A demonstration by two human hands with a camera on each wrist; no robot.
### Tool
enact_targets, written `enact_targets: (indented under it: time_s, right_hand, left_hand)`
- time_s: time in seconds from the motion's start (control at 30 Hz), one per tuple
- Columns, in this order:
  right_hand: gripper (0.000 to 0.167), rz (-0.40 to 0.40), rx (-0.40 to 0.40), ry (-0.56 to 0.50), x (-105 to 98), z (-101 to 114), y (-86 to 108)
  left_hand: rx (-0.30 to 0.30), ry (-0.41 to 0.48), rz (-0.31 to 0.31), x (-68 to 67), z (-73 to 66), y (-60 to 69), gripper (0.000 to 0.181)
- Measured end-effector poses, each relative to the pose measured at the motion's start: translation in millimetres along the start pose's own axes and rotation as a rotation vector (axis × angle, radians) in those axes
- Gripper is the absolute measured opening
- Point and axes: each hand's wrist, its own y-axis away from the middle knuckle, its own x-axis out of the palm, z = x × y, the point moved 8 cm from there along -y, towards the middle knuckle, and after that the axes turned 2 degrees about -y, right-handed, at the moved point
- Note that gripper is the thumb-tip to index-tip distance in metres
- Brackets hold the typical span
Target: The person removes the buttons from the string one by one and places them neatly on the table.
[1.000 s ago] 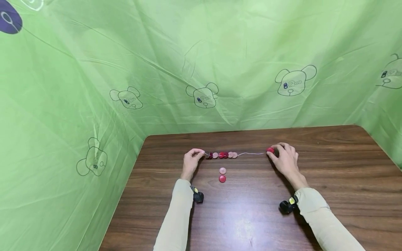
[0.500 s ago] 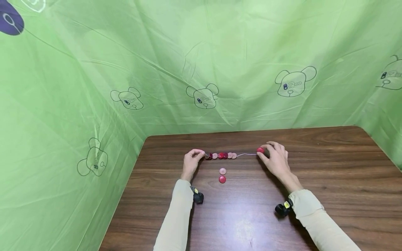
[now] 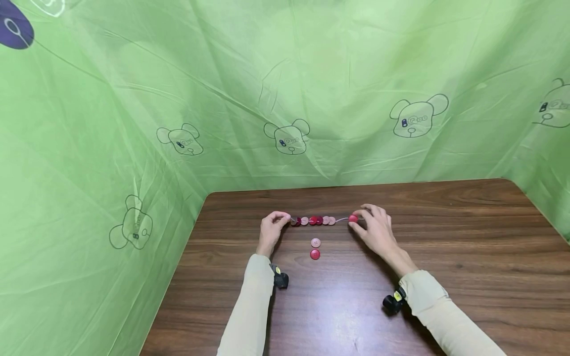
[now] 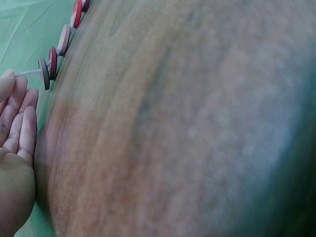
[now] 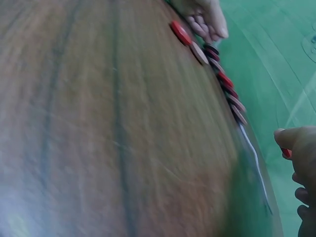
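Note:
My left hand [image 3: 270, 231] pinches the left end of a pale string [image 3: 341, 219]. Several red, pink and dark red buttons [image 3: 313, 220] sit in a row on this string, some overlapping. Between thumb and fingers, my right hand [image 3: 377, 230] holds a red button [image 3: 353, 218] near the string's right part. In the right wrist view, thumb and fingers mostly cover this red button [image 5: 286, 153], and the string [image 5: 255, 154] runs beside it to a loose end, apart from the hand. The left wrist view shows the string going through a greyish button [image 4: 44, 74] beside my left fingertips.
A loose pink button [image 3: 315, 243] and a loose red button [image 3: 315, 254] lie on the brown wooden table [image 3: 338, 296], nearer me than the row. A green cloth [image 3: 347, 143] hangs behind the table and along its sides.
My right hand has moved left along the string with the red button, closer to the row. The left hand and the row of buttons have stayed almost still.

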Motion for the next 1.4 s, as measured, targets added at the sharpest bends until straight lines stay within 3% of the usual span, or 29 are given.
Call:
enact_targets:
  time_s: [0.27, 0.77, 1.13, 1.4]
  right_hand:
    - [0.03, 0.048, -0.07, 0.012, 14.6, 21.6, 3.7]
    - [0.023, 0.126, -0.094, 0.024, 40.1, 39.8, 10.4]
    - [0.027, 0.182, -0.144, 0.033, 50.0, 48.5, 16.1]
    - [0.028, 0.211, -0.182, 0.055, 55.7, 51.7, 18.4]
  left_hand:
    - [-0.002, 0.012, -0.045, 0.4, 37.0, -21.4, 0.019]
    - [-0.006, 0.019, -0.057, -0.7, 39.0, -20.3, 0.016]
    - [-0.036, -0.014, -0.015, 0.4, 39.1, -23.2, 0.018]
    - [-0.032, 0.004, -0.044, -1.3, 39.5, -20.3, 0.022]
